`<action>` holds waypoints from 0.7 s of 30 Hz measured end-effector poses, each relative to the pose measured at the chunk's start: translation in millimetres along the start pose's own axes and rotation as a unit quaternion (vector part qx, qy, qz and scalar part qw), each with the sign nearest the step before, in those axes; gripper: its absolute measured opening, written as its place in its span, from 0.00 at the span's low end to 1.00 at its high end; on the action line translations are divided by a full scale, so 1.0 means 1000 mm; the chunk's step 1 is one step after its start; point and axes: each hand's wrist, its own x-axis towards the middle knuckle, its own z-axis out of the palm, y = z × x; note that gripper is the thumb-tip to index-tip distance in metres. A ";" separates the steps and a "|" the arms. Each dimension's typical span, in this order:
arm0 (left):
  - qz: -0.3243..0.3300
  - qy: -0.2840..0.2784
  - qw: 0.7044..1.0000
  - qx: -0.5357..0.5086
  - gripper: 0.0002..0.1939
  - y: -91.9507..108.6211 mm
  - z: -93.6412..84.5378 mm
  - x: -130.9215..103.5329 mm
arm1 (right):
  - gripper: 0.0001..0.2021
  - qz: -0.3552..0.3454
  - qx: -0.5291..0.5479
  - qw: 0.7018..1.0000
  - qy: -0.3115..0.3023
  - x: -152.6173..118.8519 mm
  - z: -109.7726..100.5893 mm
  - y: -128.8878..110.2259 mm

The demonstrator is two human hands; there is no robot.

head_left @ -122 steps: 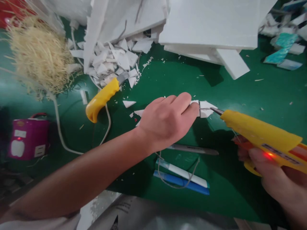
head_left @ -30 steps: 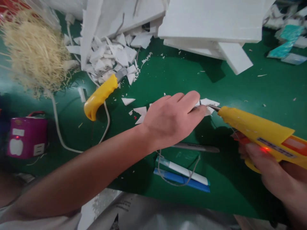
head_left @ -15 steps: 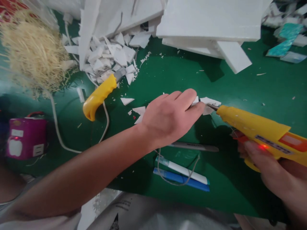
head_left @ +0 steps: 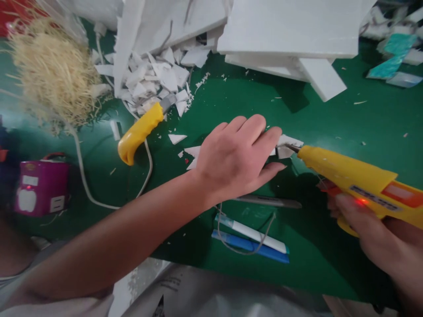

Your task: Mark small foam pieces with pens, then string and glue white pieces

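My right hand (head_left: 380, 233) is wrapped round the handle of a yellow hot glue gun (head_left: 346, 165), which has a glowing red light. Its metal nozzle points left and meets small white foam board pieces (head_left: 287, 152) on the green table (head_left: 244, 99). My left hand (head_left: 229, 160) rests palm down just left of the nozzle. Its thumb is spread away from the index finger, whose tip lies by the white pieces. What is beneath the palm is hidden. White scraps (head_left: 194, 152) poke out at the left of that hand.
A yellow-handled cutter (head_left: 140, 132) lies by a heap of white scraps (head_left: 155, 77). Foam boards (head_left: 291, 31) stand at the back. Two pens (head_left: 259, 235), a grey knife-like tool (head_left: 271, 201), straw-like shreds (head_left: 56, 75), a white cable (head_left: 79, 169) and a purple socket box (head_left: 42, 187) lie around.
My left thumb has moved away from the index finger and the white pieces, and the left hand has lifted slightly. The glue gun has hardly moved.
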 end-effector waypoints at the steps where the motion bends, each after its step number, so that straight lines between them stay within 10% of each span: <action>1: 0.001 -0.001 1.000 0.001 0.19 0.000 -0.001 0.000 | 0.25 0.002 0.012 1.000 0.000 0.001 0.000 -0.002; 8: -0.011 -0.012 1.000 0.015 0.17 0.005 -0.018 -0.004 | 0.29 -0.060 -0.025 0.998 0.017 0.006 -0.002 -0.004; 21: -0.033 -0.040 0.996 -0.073 0.28 0.022 -0.016 0.013 | 0.29 0.040 0.056 0.998 0.011 0.002 -0.005 -0.002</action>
